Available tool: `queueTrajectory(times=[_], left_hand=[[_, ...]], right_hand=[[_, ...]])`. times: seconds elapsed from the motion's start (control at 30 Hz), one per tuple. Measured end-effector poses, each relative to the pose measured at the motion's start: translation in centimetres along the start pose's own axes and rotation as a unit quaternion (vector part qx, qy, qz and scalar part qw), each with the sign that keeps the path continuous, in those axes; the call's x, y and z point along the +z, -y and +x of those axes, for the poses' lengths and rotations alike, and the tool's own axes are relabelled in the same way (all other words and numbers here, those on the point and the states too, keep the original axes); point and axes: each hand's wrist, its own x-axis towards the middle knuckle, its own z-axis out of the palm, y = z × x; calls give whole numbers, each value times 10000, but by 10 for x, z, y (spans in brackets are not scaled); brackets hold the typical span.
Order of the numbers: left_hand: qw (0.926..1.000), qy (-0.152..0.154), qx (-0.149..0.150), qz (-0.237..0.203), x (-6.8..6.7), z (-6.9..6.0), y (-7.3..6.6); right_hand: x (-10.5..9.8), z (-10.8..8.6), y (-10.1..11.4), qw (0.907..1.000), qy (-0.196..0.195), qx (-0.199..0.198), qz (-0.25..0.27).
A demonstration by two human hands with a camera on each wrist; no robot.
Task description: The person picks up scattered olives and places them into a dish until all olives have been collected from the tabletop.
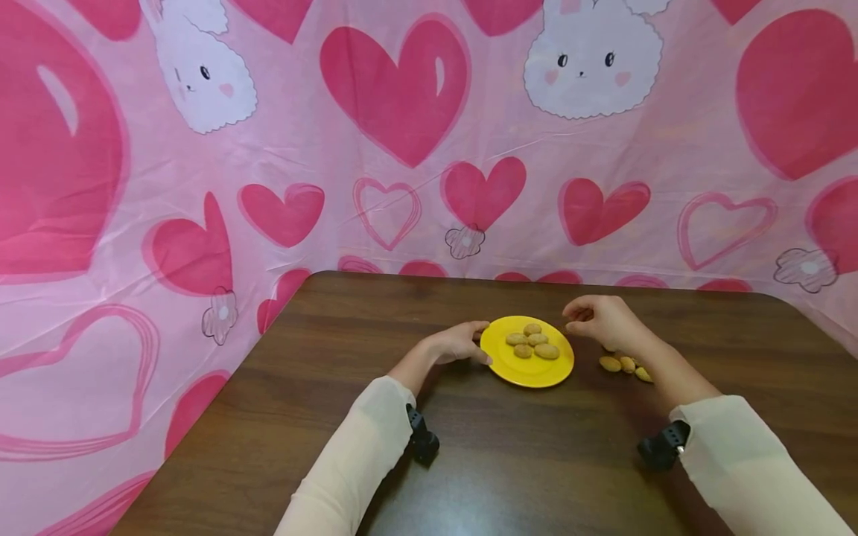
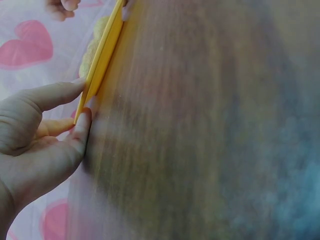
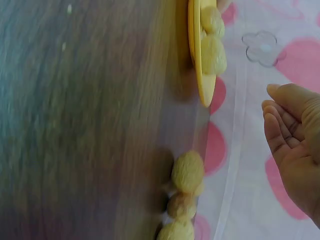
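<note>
My left hand pinches the near-left rim of a yellow plate, with the thumb on one face and fingers on the other, as the left wrist view shows. On the plate lie several small oval golden-brown pieces that look like puffed puri shells. Just beyond the plate's right side, my right hand hovers above the table, fingers loosely bent and nothing visible between them. Below that hand, more of the same golden pieces sit in a small group; the right forearm partly hides them in the head view.
The dark wooden table has its far edge just behind the plate. A pink cloth with hearts and bunnies hangs behind and at the left. Each wrist wears a black camera, one on the left wrist, one on the right wrist.
</note>
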Motion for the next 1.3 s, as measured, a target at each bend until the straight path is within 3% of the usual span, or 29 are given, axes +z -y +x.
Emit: queueTrajectory(times=[0.57,0.83,1.17,1.3], left_hand=[[10000,-14,4,-53,0,3,1],[10000,1,32,-28,-1,2,0],[10000,-2,21,-33,-1,2,1],[10000,-9,20,-55,0,2,0]], right_hand=[[-12,-15,-42,9986,-215,475,-85],[-12,-21,-53,9956,25,912,232],[-12,-25,-63,9919,438,1188,125],[-11,-25,-66,9932,434,1071,-100]])
